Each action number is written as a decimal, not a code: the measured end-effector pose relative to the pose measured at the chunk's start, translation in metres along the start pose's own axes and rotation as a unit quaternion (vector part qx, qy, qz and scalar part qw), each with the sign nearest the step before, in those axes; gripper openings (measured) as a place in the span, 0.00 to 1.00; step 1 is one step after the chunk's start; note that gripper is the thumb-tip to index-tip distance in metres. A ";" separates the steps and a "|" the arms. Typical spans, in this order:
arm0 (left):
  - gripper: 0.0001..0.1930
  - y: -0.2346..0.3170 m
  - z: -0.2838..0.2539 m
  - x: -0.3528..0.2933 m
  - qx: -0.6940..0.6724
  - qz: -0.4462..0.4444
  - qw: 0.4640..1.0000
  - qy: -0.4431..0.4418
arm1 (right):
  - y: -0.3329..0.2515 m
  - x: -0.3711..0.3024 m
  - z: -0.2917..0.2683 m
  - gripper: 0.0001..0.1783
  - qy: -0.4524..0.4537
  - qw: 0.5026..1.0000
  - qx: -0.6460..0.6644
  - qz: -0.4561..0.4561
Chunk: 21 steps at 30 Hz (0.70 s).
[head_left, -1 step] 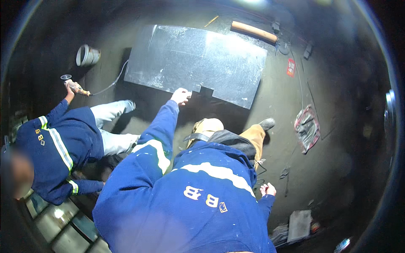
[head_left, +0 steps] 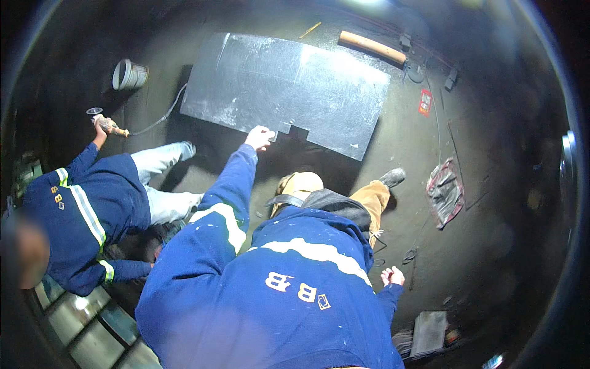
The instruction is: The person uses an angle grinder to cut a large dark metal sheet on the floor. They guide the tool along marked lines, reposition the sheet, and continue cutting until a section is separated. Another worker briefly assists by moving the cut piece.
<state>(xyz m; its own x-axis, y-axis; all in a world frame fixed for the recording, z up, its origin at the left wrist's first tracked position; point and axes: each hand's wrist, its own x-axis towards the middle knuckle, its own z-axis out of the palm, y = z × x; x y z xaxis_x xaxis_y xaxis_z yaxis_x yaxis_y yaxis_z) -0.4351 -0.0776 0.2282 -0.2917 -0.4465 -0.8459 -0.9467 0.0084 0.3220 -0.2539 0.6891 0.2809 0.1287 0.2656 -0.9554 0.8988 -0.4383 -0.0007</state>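
My left hand [head_left: 260,138] reaches forward to the near edge of a dark grey slab [head_left: 276,86], just left of its square notch. Its fingers are closed round a small pale thing [head_left: 273,136] that I cannot make out. White scuffs and dust mark the slab's top. Low at my right side hangs my right hand [head_left: 392,277], holding nothing, its fingers loosely bent and apart. My blue sleeves carry pale reflective bands.
On the left a co-worker [head_left: 92,203] holds an angle grinder [head_left: 110,126] with a hose or cord. A white bucket [head_left: 130,75] lies beyond. Behind the slab is a brown roll [head_left: 372,48]. Rightward lie a red packet [head_left: 424,103], a crumpled bag [head_left: 445,194], cords and a grey box [head_left: 428,332].
My left hand sits very slightly further left along the slab's edge. The whole view has shifted a little. The co-worker and my right hand look much the same.
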 end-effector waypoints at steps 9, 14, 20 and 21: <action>0.16 -0.033 0.118 -0.025 0.481 0.033 0.874 -0.055 | -0.463 0.156 -0.017 0.04 -0.072 0.995 -0.058 -0.025; 0.19 0.018 0.258 -0.118 0.077 -0.225 0.971 0.015 | -0.652 0.203 0.097 0.19 0.008 0.964 -0.205 -0.167; 0.17 0.040 0.337 -0.185 -0.018 -0.340 0.936 0.085 | -0.713 0.244 0.375 0.27 -0.235 0.871 -0.403 -0.154; 0.19 0.044 0.347 -0.178 0.012 -0.357 0.932 0.066 | -0.732 0.241 0.430 0.29 -0.278 0.857 -0.420 -0.109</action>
